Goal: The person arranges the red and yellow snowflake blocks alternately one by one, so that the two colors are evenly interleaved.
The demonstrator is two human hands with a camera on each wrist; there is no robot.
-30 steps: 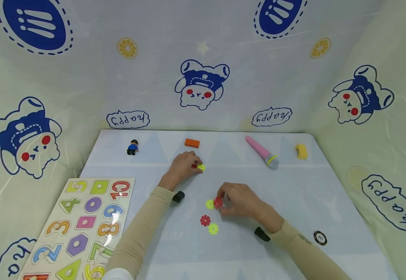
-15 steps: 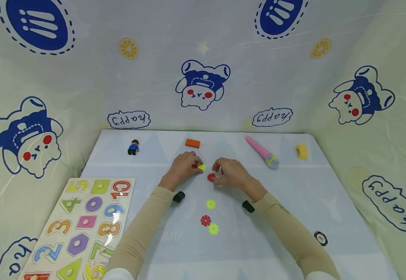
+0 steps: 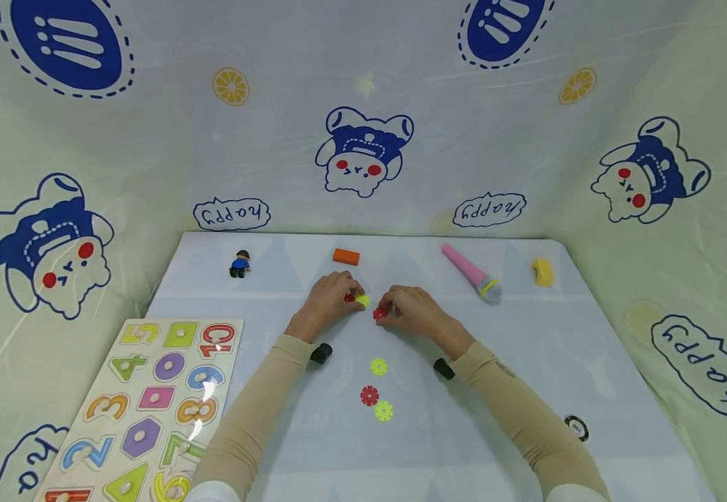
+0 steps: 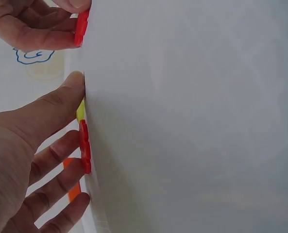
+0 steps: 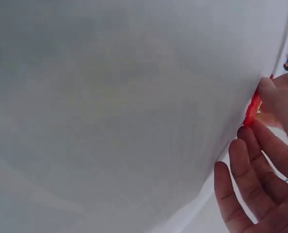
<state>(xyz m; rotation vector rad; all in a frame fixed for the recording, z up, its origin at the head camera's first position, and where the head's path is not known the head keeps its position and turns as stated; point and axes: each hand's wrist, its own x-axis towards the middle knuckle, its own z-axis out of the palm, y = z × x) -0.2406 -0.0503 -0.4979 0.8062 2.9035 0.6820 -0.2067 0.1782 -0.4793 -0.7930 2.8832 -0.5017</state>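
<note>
My left hand (image 3: 333, 298) is at the upper middle of the table, its thumb and fingers on a yellow-green notched disc (image 3: 362, 300). Against that disc sits a red notched disc (image 4: 84, 145), seen edge-on beside the fingertips in the left wrist view; whether the two are joined is hidden. Just to the right, my right hand (image 3: 418, 311) pinches another red notched disc (image 3: 379, 314) between thumb and index finger, a small gap from the yellow-green one. Nearer the front lie a yellow-green disc (image 3: 378, 367), a red disc (image 3: 369, 396) and another yellow-green disc (image 3: 384, 411).
A number-and-shape puzzle board (image 3: 143, 411) covers the left front. Along the back are a toy figure (image 3: 240, 265), an orange block (image 3: 346, 256), a pink toy microphone (image 3: 471, 272) and a yellow block (image 3: 542, 272). A black-and-white round token (image 3: 577, 428) lies at right.
My right hand has carried its red disc from beside the front discs up and left, close to the left hand's discs. The left hand has stayed in place.
</note>
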